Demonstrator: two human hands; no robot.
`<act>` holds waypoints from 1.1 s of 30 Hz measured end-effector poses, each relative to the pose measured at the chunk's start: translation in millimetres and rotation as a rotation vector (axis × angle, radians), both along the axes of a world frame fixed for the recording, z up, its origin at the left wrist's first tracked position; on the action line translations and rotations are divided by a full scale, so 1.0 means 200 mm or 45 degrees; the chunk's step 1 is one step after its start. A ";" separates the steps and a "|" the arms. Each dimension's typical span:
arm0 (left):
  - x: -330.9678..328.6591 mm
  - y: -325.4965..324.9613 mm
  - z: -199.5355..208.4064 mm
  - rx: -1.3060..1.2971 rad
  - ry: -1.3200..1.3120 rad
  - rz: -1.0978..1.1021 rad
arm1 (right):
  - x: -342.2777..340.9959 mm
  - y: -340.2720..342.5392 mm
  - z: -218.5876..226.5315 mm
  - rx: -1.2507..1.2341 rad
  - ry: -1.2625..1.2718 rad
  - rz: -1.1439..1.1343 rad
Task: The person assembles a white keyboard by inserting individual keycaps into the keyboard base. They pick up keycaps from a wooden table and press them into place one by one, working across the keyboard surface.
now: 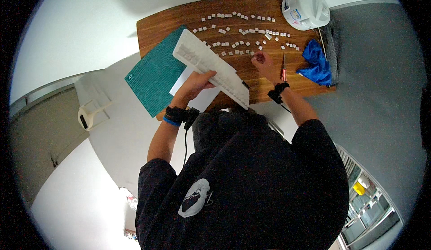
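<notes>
My left hand [200, 84] is closed around the lower edge of a white keyboard [211, 68]. Most or all of its keycaps are off, and it is tilted over the table's front part. Loose white keycaps [242, 31] lie in several uneven rows on the wooden table [175, 18]. At the lowest row, my right hand [263, 61] has its fingers curled together beside a keycap. Whatever is between those fingertips, if anything, is too small to make out.
Under the keyboard's left end are a green cutting mat [150, 77] and white paper [204, 99]. To the right lie a red-handled screwdriver [283, 72] and a blue cloth [315, 63]. A white bucket [307, 9] stands at the back right corner. A white chair [87, 117] is off left.
</notes>
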State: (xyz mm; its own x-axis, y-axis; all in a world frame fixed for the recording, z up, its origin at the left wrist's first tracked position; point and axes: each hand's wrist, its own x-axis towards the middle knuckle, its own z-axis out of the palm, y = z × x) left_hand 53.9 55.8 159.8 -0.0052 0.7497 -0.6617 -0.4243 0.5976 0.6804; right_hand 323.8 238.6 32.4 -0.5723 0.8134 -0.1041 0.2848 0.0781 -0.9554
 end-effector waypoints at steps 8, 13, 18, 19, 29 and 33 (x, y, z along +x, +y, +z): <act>-0.15 -0.02 -0.03 -0.024 -0.040 0.035 | 0.19 0.12 -0.34 0.265 -0.658 -0.350; -0.23 0.04 -0.01 -0.030 -0.057 0.021 | 0.20 0.08 -0.39 0.316 -0.681 -0.488; -0.25 0.07 0.01 -0.008 -0.057 0.042 | 0.18 0.09 -0.38 0.247 -0.510 -0.489; -0.24 0.08 0.01 -0.012 -0.058 0.028 | 0.18 0.10 -0.37 0.361 -0.511 -0.406; -0.06 0.04 0.05 0.000 0.065 0.043 | 0.16 0.12 -0.21 -0.254 -0.216 -0.321; 0.04 0.05 0.08 -0.013 0.100 0.084 | 0.05 -0.03 0.06 0.369 -0.329 0.366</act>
State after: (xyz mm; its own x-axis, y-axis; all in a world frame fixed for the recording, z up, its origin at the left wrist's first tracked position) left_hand 62.7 65.0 175.4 -0.1064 0.7394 -0.6649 -0.4085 0.5771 0.7071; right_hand 333.2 233.4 43.6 -0.7633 0.6428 -0.0649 0.4379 0.4410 -0.7834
